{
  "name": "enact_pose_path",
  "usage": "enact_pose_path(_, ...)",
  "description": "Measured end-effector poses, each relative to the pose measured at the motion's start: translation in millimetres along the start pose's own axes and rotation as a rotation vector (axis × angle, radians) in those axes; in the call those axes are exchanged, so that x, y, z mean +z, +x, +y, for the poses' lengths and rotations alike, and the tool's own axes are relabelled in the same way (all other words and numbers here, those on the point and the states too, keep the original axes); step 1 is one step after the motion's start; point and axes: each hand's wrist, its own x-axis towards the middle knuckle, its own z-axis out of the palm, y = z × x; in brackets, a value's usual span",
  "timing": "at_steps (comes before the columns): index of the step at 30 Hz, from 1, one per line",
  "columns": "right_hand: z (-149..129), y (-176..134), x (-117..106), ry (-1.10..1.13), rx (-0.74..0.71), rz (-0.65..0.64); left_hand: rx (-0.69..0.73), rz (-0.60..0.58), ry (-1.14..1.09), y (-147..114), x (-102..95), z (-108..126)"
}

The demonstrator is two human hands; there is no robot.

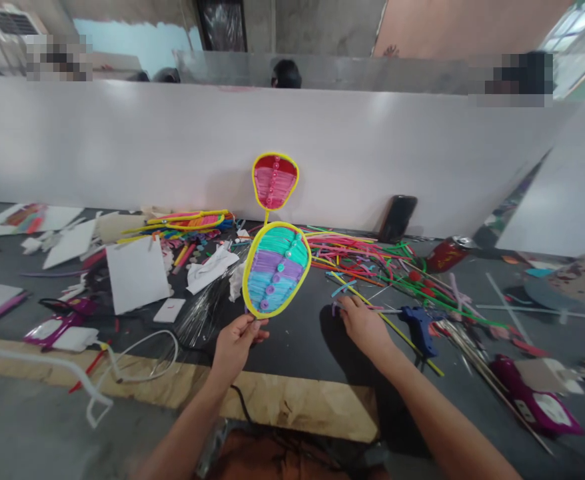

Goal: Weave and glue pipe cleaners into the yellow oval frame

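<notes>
My left hand [237, 343] pinches the lower end of a pipe-cleaner craft piece and holds it upright above the table. The craft piece [275, 270] has a large yellow-edged oval striped in teal, purple and blue, with a row of beads or buttons. A yellow stem joins it to a smaller yellow-edged pink and red shape above. Low over the dark table, my right hand [365, 330] has its fingers curled together at a short purple pipe cleaner piece [334, 309]. Short blue pieces [343, 288] lie just beyond those fingertips. A blue glue gun [421, 328] rests right of that hand.
Loose pipe cleaners [352, 257] lie in a heap behind, near a leaning phone [397, 218] and a red can [448, 255]. White paper [138, 275] and clear strands [205, 307] are at left. A white partition [172, 147] closes the back; people's heads show beyond it.
</notes>
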Motion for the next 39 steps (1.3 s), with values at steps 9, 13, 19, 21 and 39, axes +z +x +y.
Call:
enact_pose_path(9,-61,-22,-2,0.145,-0.442,0.251,-0.091,-0.139,-0.126,-13,30.8,3)
enact_pose_path(13,-76,-34,1,0.053,-0.509,0.129,-0.252,-0.266,-0.206,-22,33.8,0)
enact_pose_path(19,-69,-38,14,0.031,-0.567,-0.101,-0.394,-0.428,0.053,-22,16.5,8)
enact_pose_path(21,-69,-38,20,0.042,-0.574,-0.144,-0.407,-0.477,0.123,-20,12.5,8)
enact_pose_path(39,-60,-9,8,-0.003,-0.399,-0.18,0.082,-0.354,1.121,-31,4.2,20)
